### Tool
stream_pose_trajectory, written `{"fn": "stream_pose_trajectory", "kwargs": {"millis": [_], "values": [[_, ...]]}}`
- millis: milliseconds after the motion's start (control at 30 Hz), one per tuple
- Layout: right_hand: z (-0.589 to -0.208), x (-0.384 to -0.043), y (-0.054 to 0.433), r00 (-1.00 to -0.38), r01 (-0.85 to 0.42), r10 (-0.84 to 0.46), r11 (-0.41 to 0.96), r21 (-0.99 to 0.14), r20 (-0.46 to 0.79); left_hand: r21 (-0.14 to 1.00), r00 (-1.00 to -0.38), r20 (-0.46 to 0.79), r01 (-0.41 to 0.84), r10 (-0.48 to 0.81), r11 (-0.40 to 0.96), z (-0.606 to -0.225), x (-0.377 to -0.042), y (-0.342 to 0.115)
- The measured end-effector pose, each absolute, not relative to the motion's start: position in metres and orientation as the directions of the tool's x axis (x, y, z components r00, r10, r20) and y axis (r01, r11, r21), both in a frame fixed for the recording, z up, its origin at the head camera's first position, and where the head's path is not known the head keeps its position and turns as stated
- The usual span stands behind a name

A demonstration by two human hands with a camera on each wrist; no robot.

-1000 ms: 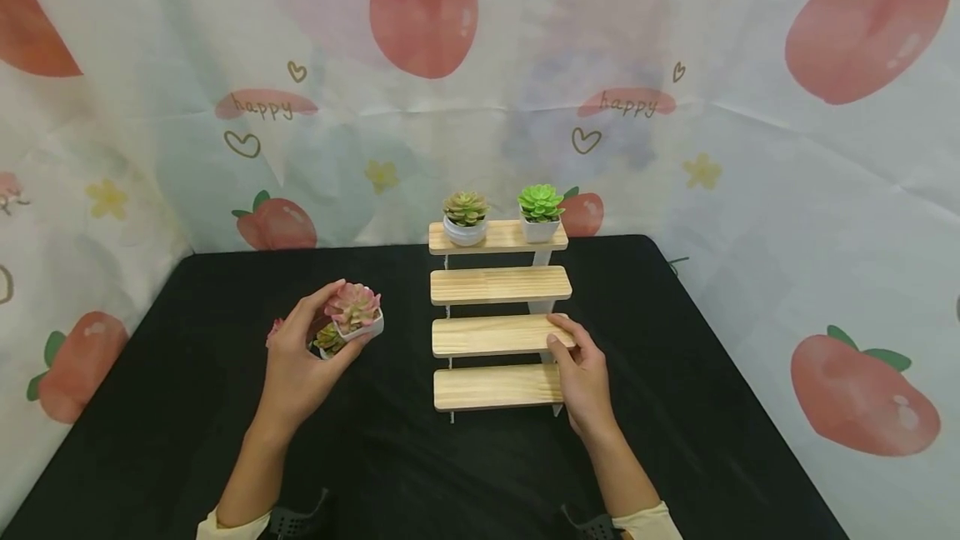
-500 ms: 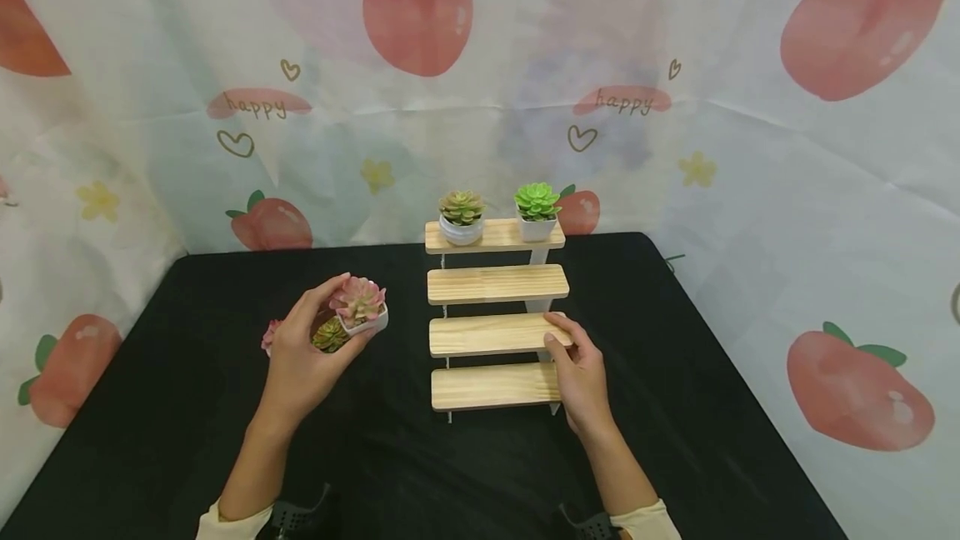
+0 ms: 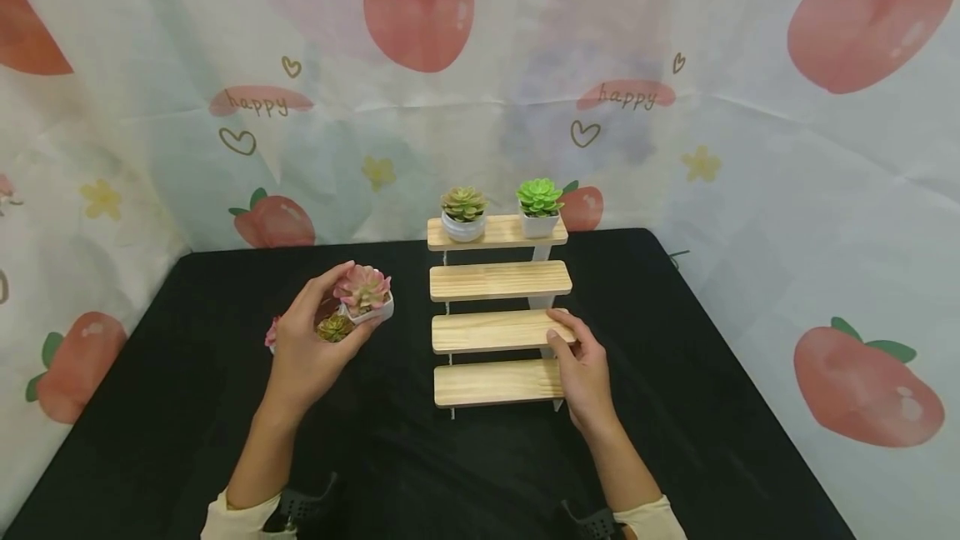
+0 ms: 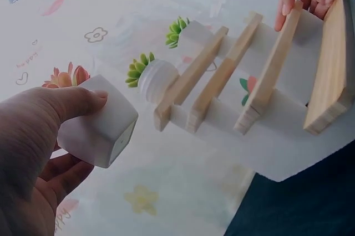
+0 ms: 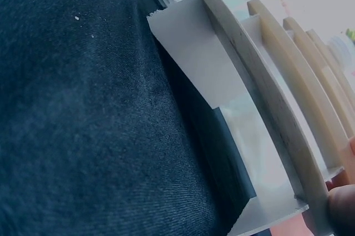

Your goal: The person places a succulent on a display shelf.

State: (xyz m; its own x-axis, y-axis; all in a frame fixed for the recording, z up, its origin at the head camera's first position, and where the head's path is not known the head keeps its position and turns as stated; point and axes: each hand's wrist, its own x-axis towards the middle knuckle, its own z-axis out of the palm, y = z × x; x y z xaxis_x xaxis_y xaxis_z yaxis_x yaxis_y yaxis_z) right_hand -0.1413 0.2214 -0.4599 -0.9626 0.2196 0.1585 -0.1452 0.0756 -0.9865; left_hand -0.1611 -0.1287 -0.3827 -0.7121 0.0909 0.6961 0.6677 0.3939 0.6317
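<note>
My left hand [image 3: 303,361] grips a small pink artificial succulent [image 3: 363,288] by its white square pot [image 4: 102,122], thumb on one side and fingers on the other. The pot is held up in the air left of a four-tier wooden display stand [image 3: 487,333]. At the stand's right end my right hand [image 3: 587,377] pinches the second board from the bottom between thumb and fingers. On the top board are a dull green succulent [image 3: 463,205] in a round white pot, at left, and a bright green succulent [image 3: 540,198] in a square white pot, at right.
Beyond my left hand, partly hidden by it, stand a yellow-green succulent [image 3: 334,327] and a pink one [image 3: 272,332]. A black cloth [image 3: 420,473] covers the table. Behind hangs a fruit-print curtain [image 3: 480,132].
My left hand has drifted slightly up and to the right with the pink succulent, toward the stand. My right hand keeps its hold on the board.
</note>
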Motion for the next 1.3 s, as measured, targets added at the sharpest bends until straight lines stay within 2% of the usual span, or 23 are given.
{"fn": "stream_pose_trajectory", "kwargs": {"millis": [500,1300], "values": [[-0.461,-0.14,0.222,-0.964,-0.148,0.214,0.072,-0.986,0.16,0.614,-0.718,0.684,0.661,0.126,0.432,-0.376,-0.166,-0.121],[-0.459,-0.138,0.222,-0.963,-0.158,0.212,0.073,-0.985,0.17,0.614,-0.701,0.694,0.696,0.166,0.372,-0.371,-0.171,-0.106]]}}
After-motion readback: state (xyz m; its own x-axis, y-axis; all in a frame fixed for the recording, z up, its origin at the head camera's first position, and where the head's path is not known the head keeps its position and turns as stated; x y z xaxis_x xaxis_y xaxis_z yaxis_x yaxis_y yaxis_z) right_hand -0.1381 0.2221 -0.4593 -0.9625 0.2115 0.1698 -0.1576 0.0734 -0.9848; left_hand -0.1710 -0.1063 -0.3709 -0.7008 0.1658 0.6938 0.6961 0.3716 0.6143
